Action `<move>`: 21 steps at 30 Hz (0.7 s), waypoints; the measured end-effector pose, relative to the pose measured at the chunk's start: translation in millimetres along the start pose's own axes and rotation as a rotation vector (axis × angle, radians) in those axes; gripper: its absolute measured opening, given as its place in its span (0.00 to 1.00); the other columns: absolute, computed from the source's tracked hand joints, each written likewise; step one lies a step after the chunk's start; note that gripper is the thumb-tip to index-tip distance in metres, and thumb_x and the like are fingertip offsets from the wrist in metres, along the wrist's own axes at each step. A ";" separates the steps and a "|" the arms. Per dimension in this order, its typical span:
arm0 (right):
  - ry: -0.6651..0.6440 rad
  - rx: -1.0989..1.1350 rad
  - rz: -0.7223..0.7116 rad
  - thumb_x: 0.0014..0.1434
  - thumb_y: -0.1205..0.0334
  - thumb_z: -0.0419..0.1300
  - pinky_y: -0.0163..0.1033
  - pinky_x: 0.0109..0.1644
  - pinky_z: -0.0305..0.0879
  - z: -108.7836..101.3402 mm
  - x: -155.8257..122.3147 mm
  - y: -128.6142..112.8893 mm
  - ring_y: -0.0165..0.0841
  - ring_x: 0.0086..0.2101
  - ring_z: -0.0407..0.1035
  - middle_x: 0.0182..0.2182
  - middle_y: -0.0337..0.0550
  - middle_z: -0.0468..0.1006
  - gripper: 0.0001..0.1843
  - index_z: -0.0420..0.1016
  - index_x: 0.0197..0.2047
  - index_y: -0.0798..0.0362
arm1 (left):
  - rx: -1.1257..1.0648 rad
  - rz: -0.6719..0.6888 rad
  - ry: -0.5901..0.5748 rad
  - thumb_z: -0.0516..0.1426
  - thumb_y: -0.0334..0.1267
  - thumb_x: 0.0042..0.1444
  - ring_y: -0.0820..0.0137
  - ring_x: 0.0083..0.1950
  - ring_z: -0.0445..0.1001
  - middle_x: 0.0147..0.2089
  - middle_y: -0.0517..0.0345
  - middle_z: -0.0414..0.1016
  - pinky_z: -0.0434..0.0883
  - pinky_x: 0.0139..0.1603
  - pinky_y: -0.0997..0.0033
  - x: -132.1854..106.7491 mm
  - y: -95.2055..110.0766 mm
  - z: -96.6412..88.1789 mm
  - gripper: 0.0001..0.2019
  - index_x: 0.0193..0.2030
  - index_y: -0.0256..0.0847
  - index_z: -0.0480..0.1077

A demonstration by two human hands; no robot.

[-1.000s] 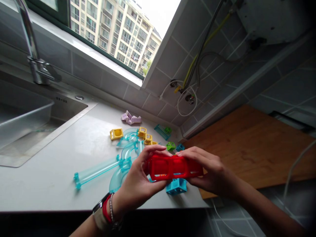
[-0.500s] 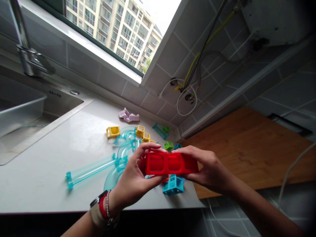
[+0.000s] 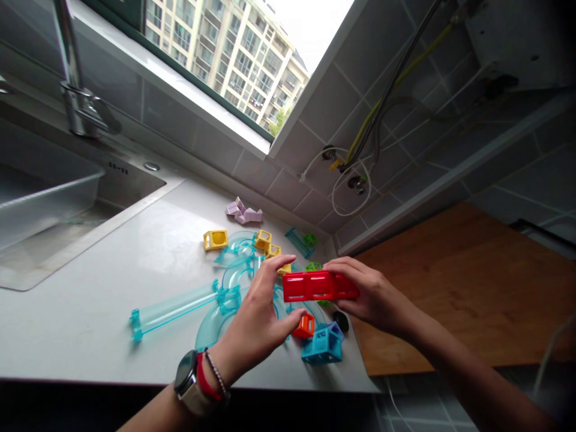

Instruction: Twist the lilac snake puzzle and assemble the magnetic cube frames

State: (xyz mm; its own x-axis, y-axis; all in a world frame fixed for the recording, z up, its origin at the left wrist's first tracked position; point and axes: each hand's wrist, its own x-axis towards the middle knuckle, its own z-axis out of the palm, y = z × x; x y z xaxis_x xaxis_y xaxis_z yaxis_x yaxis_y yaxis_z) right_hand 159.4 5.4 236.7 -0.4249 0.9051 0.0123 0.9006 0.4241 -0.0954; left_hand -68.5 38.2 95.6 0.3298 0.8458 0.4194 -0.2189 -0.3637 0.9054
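The left hand (image 3: pixel 256 318) has come away from the red block (image 3: pixel 310 287) since the earlier frame: its thumb and fingers now stand spread apart around the block's near end, with a gap between. The right hand (image 3: pixel 378 294) alone is clamped on the block's other end, above the desk (image 3: pixel 112 270). With only one end gripped, the block could tip or slip if those fingers loosen, and it would likely land on the pieces below. Lowering either hand carelessly could also knock the orange block (image 3: pixel 305 326) or the blue block (image 3: pixel 323 346) near the desk's edge. Clear teal track pieces (image 3: pixel 177 314) crowd the space beside the left hand; yellow blocks (image 3: pixel 216 240) and lilac pieces (image 3: pixel 243 211) lie farther back, and a wooden board (image 3: pixel 427 300) bounds the right side
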 end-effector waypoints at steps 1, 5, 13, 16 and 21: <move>0.004 -0.042 0.013 0.56 0.72 0.67 0.47 0.58 0.74 2.3 6.9 11.2 0.43 0.54 0.74 0.56 0.48 0.75 0.30 0.70 0.60 0.45 | 0.055 -0.010 0.044 0.66 0.31 0.57 0.54 0.73 0.62 0.72 0.50 0.62 0.61 0.74 0.46 0.0 -1.1 1.6 0.39 0.71 0.51 0.55; 0.015 -0.268 0.034 0.55 0.73 0.65 0.49 0.57 0.74 14.3 51.3 59.9 0.44 0.53 0.72 0.55 0.48 0.74 0.28 0.73 0.58 0.46 | 0.080 -0.063 0.081 0.63 0.36 0.62 0.56 0.72 0.64 0.71 0.48 0.64 0.64 0.72 0.48 0.5 -2.0 6.5 0.34 0.72 0.49 0.54; -0.018 -0.708 0.013 0.63 0.73 0.58 0.45 0.49 0.68 62.5 199.7 132.4 0.47 0.53 0.65 0.54 0.56 0.73 0.20 0.77 0.56 0.50 | 0.044 -0.167 -0.220 0.59 0.36 0.66 0.63 0.53 0.79 0.51 0.57 0.81 0.74 0.56 0.61 9.4 -3.4 3.9 0.10 0.53 0.47 0.73; -0.038 -0.753 -0.034 0.66 0.73 0.53 0.47 0.49 0.65 87.7 246.4 153.8 0.49 0.54 0.64 0.53 0.60 0.74 0.18 0.78 0.54 0.53 | 0.077 -0.157 -0.240 0.58 0.37 0.66 0.62 0.53 0.79 0.51 0.57 0.81 0.74 0.56 0.61 13.4 -7.3 4.9 0.09 0.51 0.47 0.74; -0.088 -0.797 -0.158 0.71 0.69 0.50 0.51 0.57 0.62 119.2 283.6 181.4 0.51 0.59 0.60 0.54 0.61 0.75 0.17 0.80 0.51 0.55 | 0.093 -0.151 -0.262 0.57 0.38 0.66 0.61 0.50 0.79 0.49 0.54 0.81 0.75 0.52 0.62 21.0 -18.3 7.7 0.09 0.50 0.45 0.75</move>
State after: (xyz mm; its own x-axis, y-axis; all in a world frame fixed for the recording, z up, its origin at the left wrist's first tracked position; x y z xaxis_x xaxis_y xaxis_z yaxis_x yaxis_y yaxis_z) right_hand 191.3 335.5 104.3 -0.5278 0.8416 -0.1148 0.6103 0.4698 0.6378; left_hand -50.5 59.6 88.4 0.5806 0.7677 0.2710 -0.0681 -0.2860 0.9558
